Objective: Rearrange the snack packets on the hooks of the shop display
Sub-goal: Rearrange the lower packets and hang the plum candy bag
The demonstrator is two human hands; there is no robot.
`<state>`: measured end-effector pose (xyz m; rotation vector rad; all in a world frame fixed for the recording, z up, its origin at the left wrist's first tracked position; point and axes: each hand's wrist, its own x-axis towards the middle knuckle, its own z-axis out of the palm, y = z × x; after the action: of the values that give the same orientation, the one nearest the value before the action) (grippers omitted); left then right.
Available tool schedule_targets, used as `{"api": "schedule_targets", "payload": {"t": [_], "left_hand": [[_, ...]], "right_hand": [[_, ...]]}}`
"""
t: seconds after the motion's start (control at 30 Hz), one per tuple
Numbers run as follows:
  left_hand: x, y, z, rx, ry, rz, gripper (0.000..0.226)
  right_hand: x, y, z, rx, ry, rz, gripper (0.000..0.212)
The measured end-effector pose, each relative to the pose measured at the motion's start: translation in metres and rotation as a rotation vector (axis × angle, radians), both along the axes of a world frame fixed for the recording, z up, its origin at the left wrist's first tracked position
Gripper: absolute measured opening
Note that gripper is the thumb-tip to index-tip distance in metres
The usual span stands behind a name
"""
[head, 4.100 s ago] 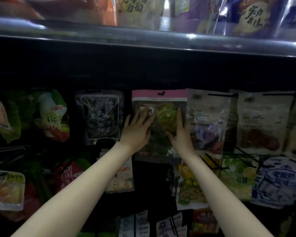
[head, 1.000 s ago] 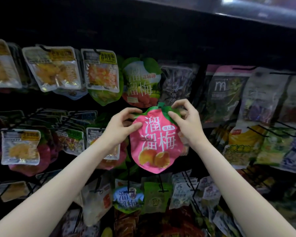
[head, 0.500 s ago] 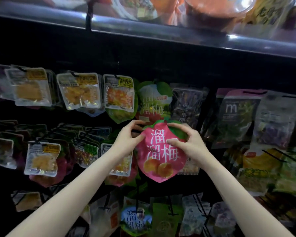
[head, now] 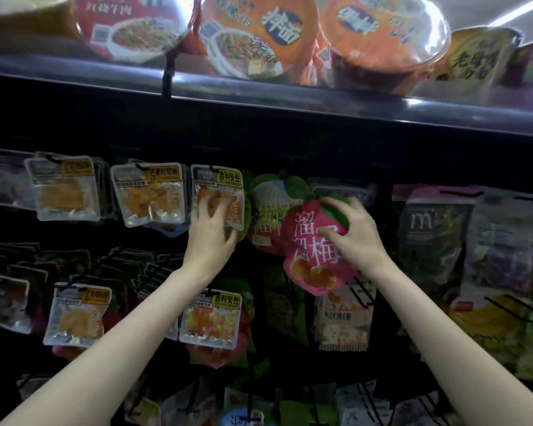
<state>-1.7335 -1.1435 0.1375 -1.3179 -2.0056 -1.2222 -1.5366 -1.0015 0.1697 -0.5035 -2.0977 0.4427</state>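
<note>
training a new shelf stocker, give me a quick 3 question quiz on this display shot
1. True or false: the right hand grips the pink plum packet.
2. What does the left hand touch? A) a noodle bowl B) the clear packet with orange pieces C) the purple-topped bag
3. Fill in: the noodle bowls sit on the shelf ___ the hooks.

Key: 1 true; 2 B; 3 above

Shelf (head: pixel 290 96) at 12 o'clock carries noodle bowls (head: pixel 253 35); hooks (head: pixel 505 302) below hold hanging snack packets (head: pixel 150 195).
</note>
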Motion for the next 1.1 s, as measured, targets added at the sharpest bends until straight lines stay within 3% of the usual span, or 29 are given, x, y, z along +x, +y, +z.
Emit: {"api": "schedule_targets", "payload": {"t": [0.2,0.37,0.5,0.7,0.87,0.97,1.1], "left_hand": [[0.006,0.017,0.007,0.031,0.117,0.011,0.050],[0.005,0.021,0.012,0.003,0.079,0.014,0.052],[0.001,0.019,0.009,0.003,0.128,-0.007,0.053],[0.001,0.021,0.006,0.044,0.128,-0.048,0.052],[0.019,0.012,-0.046,0.012,0.075,-0.140,0.047],[0.031,0.004,-0.098,-0.072,0.090,-0.175,0.040],[0.049,0.002,-0.152,-0.177,0.055,-0.246,0.041]], "right_hand": [[-0.030,0.005,0.032,0.137,-0.101,0.140,0.051],[-0.052,0.011,0.037,0.082,-0.150,0.160,0.057],[-0.053,0.012,0.025,-0.041,-0.065,0.159,0.061],[-0.047,0.008,0.027,0.007,-0.110,0.140,0.060],[-0.038,0.004,0.003,0.025,-0.086,0.013,0.049],[-0.019,0.005,-0.034,-0.109,-0.076,-0.047,0.038],[0.009,0.013,-0.104,-0.266,-0.250,-0.105,0.034]]}}
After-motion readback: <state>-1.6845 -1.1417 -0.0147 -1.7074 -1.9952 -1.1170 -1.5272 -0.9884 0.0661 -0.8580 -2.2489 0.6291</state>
